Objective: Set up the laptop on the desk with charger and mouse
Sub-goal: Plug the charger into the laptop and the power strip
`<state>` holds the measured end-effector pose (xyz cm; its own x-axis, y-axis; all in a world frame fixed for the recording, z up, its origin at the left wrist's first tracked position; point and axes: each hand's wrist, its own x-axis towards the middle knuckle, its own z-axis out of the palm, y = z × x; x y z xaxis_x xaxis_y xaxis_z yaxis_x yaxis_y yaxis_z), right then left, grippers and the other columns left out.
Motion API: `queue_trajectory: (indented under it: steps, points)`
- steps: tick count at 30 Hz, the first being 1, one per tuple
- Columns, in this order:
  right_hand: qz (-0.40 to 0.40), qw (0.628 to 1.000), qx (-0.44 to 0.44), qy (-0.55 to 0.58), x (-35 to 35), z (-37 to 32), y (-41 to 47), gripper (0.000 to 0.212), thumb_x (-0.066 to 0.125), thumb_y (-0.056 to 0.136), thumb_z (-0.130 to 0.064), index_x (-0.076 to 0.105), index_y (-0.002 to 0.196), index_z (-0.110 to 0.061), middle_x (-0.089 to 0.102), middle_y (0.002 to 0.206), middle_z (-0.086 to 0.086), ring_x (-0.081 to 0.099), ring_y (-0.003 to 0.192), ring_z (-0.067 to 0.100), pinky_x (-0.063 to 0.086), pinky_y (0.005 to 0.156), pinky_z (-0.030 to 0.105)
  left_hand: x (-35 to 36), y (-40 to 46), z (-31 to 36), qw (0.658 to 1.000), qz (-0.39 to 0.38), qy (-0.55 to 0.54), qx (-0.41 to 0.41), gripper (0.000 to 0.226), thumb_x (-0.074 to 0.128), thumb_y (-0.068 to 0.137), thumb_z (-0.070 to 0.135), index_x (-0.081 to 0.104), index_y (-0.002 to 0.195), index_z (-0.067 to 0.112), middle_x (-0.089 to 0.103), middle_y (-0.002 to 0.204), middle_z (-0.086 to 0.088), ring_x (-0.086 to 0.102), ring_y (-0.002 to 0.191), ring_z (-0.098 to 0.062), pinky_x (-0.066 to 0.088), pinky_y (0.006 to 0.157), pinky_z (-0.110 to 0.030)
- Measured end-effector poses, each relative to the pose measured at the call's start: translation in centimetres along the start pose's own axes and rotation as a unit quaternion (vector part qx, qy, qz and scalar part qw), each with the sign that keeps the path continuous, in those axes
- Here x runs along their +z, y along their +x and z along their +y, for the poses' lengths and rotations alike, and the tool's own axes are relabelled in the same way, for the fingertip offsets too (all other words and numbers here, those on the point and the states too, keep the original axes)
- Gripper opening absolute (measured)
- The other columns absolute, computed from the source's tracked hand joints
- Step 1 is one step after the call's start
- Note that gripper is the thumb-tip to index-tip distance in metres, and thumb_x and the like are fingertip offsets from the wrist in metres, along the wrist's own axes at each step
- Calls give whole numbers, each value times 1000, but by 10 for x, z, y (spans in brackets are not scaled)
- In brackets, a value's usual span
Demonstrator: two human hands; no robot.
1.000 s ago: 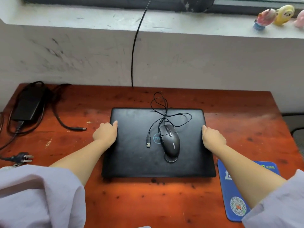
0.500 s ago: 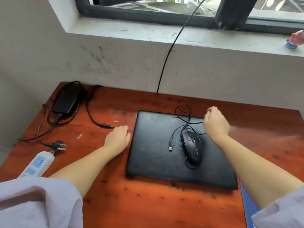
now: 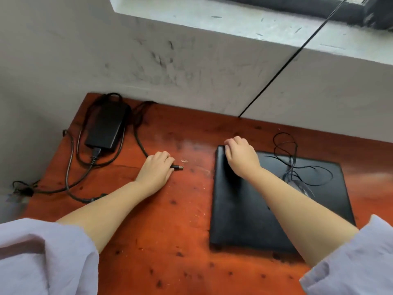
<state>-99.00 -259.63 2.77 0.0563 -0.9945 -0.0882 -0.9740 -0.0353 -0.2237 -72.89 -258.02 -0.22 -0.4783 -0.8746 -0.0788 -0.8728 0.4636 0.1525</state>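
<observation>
A closed black laptop (image 3: 240,220) lies flat on the red-brown desk (image 3: 170,241). My right hand (image 3: 241,157) rests on the laptop's far left corner, fingers curled over the edge. My left hand (image 3: 156,172) is closed on the charger's cable just behind its barrel plug (image 3: 178,167), which pokes out to the right. The black charger brick (image 3: 106,125) sits at the desk's far left corner with its cable (image 3: 74,165) looped around it. The mouse (image 3: 302,188) lies on the laptop lid, mostly hidden behind my right forearm, its thin cord (image 3: 291,165) tangled beside it.
A grey scuffed wall (image 3: 170,60) rises right behind the desk, with a window sill (image 3: 234,20) above. A black cable (image 3: 282,67) runs down the wall from the window. The mains plug end (image 3: 23,189) hangs at the desk's left edge.
My view has swung left. My left hand left the laptop's side and closed on the charger plug. My right hand crossed over the lid to the laptop's far left corner.
</observation>
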Motion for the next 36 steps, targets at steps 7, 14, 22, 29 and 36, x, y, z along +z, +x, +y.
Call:
queue_trajectory:
  steps: [7,14,22,29,36]
  points:
    - [-30,999,5,-39,16,-2,25,36,35,98,-35,58,101,-7,60,102,18,54,98,39,46,76,43,9,19,1,997,32,-76,-8,19,58,89,22,62,103,10,63,96,-9,56,89,-30,45,77,-41]
    - [-24,999,18,41,17,7,38,51,33,97,-39,57,65,-8,65,81,18,60,80,40,38,61,34,7,48,32,983,17,-181,-12,24,51,93,26,59,111,13,67,108,-4,60,102,-24,40,88,-35]
    - [-32,999,15,24,1,15,49,50,28,97,-36,50,57,-14,67,73,18,61,77,37,33,61,32,-18,76,49,959,25,-282,-1,18,57,89,26,66,101,17,72,99,-1,64,92,-23,49,79,-35]
    - [-30,995,46,86,-18,24,53,56,31,97,-36,29,45,-14,41,49,3,46,65,29,25,55,33,-37,81,53,948,19,-315,31,16,57,89,26,67,99,17,71,96,2,62,89,-19,50,79,-38]
    - [-21,993,45,105,-24,21,49,55,32,96,-36,29,46,-14,39,46,-1,44,61,29,22,48,34,-48,84,65,962,21,-267,60,19,54,91,28,64,102,15,71,97,0,61,92,-22,48,78,-37]
